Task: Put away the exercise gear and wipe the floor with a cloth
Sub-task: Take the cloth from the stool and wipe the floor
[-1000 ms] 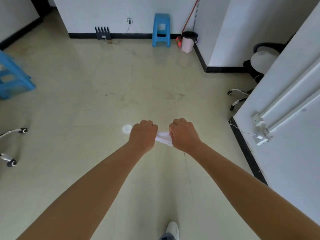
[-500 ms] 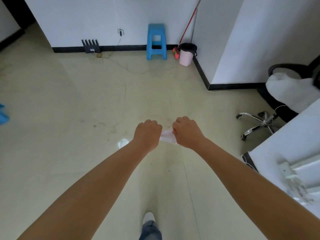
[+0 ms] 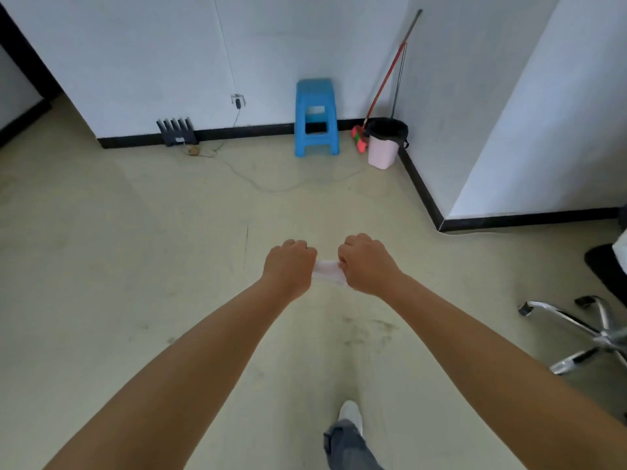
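Both arms reach forward at waist height over the pale floor point(image 3: 135, 266). My left hand point(image 3: 288, 264) and my right hand point(image 3: 368, 264) are fists side by side, each gripping one end of a small white cloth point(image 3: 327, 271) stretched between them. Only the short middle strip of the cloth shows; the rest is hidden inside the fists. Faint dark scuff marks point(image 3: 368, 329) lie on the floor below my right forearm.
A blue plastic stool point(image 3: 316, 117) stands against the far wall. Right of it are a pink bin with a black liner point(image 3: 385, 144) and a red-handled broom point(image 3: 376, 96). A black rack point(image 3: 176, 132) and loose cable point(image 3: 264, 184) lie left. An office chair base point(image 3: 583, 334) sits at right.
I have walked toward the far wall: the stool, bin and rack are closer and the chair base has slid lower right. Both hands keep the same grip on the cloth.
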`<state>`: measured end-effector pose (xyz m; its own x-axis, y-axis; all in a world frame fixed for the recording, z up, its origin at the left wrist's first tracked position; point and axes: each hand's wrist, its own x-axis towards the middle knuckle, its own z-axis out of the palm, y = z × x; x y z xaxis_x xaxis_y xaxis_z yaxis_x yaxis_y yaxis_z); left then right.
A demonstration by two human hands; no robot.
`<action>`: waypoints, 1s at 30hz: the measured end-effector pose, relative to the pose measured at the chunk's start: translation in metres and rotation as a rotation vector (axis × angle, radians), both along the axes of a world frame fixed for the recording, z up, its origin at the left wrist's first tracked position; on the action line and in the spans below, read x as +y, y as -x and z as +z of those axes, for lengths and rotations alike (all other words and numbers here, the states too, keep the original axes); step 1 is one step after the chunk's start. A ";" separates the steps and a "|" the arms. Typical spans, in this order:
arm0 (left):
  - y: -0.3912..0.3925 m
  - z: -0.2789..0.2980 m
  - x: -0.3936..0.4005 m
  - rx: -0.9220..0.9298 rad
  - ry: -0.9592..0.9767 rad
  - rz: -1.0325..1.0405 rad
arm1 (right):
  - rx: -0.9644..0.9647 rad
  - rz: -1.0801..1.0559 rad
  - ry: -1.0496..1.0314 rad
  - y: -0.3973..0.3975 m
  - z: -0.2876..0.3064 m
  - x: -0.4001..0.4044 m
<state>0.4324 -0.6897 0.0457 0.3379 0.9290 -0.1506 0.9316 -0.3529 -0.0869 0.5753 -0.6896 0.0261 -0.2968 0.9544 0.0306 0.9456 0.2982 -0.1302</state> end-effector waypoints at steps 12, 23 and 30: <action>-0.053 0.018 0.379 -0.037 -0.026 0.066 | 0.024 0.011 -0.077 -0.053 0.012 0.385; -0.083 0.017 0.739 -0.095 -0.002 0.021 | 0.048 -0.088 0.027 -0.087 0.014 0.736; -0.117 -0.009 0.967 -0.100 0.034 0.022 | 0.017 -0.007 -0.030 -0.120 -0.001 0.958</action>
<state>0.5497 0.2770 0.0367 0.3321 0.9315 -0.1483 0.9427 -0.3331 0.0188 0.6955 0.2683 0.0249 -0.2888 0.9552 0.0642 0.9455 0.2952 -0.1378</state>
